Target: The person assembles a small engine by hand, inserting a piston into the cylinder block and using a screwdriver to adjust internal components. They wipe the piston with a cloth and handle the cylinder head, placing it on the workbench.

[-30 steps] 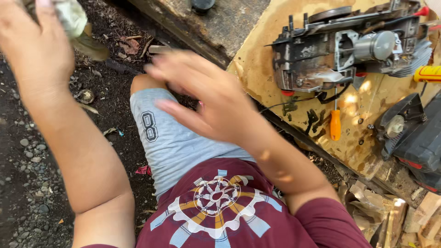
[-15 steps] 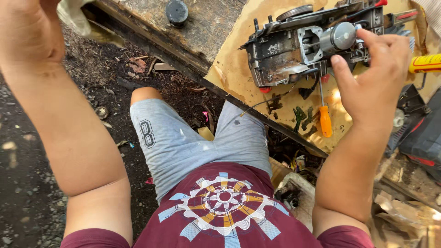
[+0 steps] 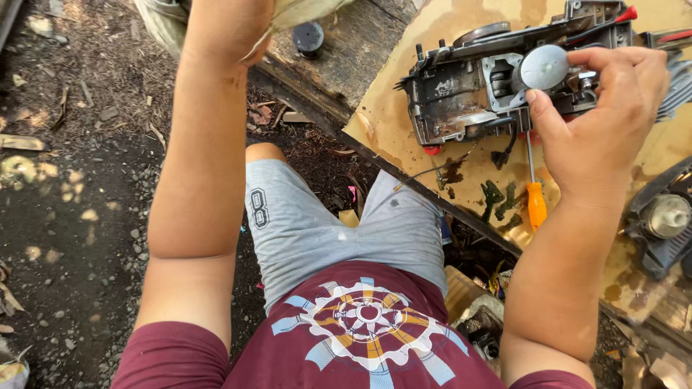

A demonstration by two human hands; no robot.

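My right hand (image 3: 602,115), having crossed from my lap, now pinches the round metal part (image 3: 544,67) on the engine (image 3: 468,86) lying on the board (image 3: 393,115); my left hand (image 3: 227,25) stays raised, clutching a rag (image 3: 303,11).

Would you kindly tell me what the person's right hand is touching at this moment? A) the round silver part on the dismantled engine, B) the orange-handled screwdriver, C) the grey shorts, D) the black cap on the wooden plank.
A: the right hand has its fingertips around the round silver part on the dismantled engine, while the orange-handled screwdriver lies untouched on the board below it.
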